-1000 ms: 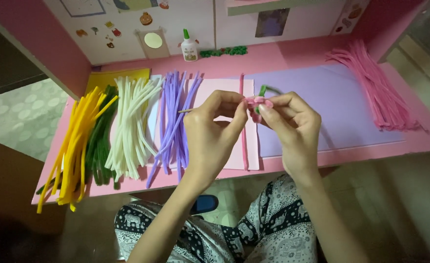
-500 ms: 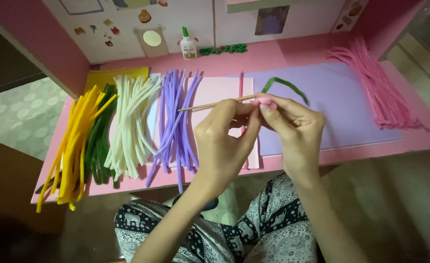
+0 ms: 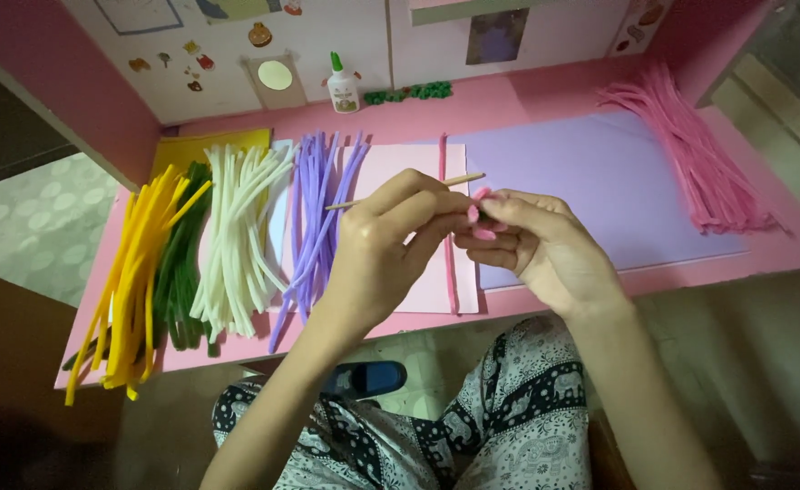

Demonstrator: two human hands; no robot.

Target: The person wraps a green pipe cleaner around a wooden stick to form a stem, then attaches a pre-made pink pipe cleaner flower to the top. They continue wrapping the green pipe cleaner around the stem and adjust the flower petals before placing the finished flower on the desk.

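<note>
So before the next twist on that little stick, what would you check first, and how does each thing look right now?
1. Left hand grips the thin wooden stick: ok.
2. Right hand fingers pinch at the stick's end: ok.
3. Pipe cleaner being worked is visible between the fingers: cannot tell, only a bit of pink shows.
4. Single pink pipe cleaner lies straight on the pale pink sheet, just beyond the hands: ok.
5. Purple pipe cleaners and white pipe cleaners lie in separate piles: ok.
6. Glue bottle stands upright at the back: ok.
</note>
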